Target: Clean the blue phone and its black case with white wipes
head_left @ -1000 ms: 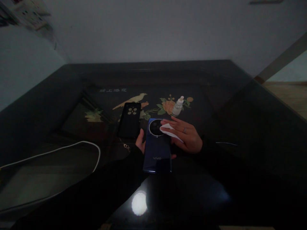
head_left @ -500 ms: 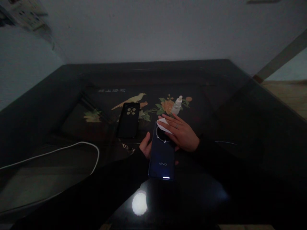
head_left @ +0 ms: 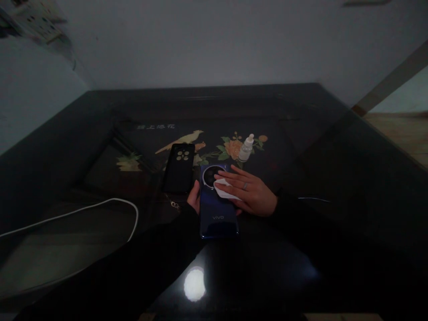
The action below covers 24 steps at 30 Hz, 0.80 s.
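My left hand grips a dark blue phone from below, its back and round camera ring facing up. My right hand lies flat across the upper half of the phone. Its fingers press a small white wipe onto the phone's back, just below the camera ring. A black phone case lies on the table to the left of the phone. A small clear dropper bottle stands just beyond my right hand.
The dark glossy table has a painted bird and flowers at its middle. A white cable curves across its left side. A small metal charm lies near the case. A lamp reflection glows near the front edge.
The wipe under my right hand slid from over the camera ring down onto the phone's back. The phone shifted slightly left and away from me.
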Motion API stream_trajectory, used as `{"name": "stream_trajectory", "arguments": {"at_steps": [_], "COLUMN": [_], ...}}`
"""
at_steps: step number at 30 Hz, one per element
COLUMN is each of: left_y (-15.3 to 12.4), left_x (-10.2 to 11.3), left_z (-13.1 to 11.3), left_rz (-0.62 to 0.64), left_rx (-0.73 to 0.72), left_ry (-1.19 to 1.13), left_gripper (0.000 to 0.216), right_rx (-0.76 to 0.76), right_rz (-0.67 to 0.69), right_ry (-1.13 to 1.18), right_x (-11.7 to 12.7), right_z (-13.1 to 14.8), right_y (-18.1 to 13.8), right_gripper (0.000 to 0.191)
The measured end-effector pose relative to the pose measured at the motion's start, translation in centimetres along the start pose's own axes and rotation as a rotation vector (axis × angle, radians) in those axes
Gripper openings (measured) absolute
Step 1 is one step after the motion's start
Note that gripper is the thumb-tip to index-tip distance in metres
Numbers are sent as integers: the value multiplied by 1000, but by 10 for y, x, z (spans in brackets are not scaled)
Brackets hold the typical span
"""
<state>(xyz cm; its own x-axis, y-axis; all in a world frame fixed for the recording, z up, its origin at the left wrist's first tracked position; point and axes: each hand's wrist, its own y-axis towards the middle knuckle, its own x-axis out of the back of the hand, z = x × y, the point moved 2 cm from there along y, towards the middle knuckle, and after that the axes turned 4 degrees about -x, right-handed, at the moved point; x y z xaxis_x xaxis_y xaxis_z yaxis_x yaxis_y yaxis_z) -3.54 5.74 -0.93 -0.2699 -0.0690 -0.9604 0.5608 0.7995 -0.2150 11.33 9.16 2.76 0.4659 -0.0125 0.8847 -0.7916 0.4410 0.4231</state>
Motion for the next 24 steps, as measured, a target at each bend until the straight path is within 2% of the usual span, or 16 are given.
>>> {"name": "stream_trajectory", "arguments": {"at_steps": [2,5,8,14,18,24], "left_y": [-1,-2,-3,-5,-4,-1], "left_x": [-1,-2,0,-1,-2,2], "left_z": [1,5,10,12,8,2], "left_rz": [4,-9,4,8,4,22], "left_rx": [12,35,75,138,102,32], "left_ry": [2,2,11,56,47,47], "left_gripper": [55,54,58,60,57,58], "right_rx": [-40,-223,-319,-166,-53,5], "right_rz": [-30,-79,-52,61,123,106], "right_ry": [11,15,26,34,47,74], "right_x": [2,2,-2,-4,-4,-4], "right_z": [-1,-6,-10,-5,-1,-2], "right_y": [0,0,0,4,4,3], "right_gripper": [38,38,38,39,39,37]}}
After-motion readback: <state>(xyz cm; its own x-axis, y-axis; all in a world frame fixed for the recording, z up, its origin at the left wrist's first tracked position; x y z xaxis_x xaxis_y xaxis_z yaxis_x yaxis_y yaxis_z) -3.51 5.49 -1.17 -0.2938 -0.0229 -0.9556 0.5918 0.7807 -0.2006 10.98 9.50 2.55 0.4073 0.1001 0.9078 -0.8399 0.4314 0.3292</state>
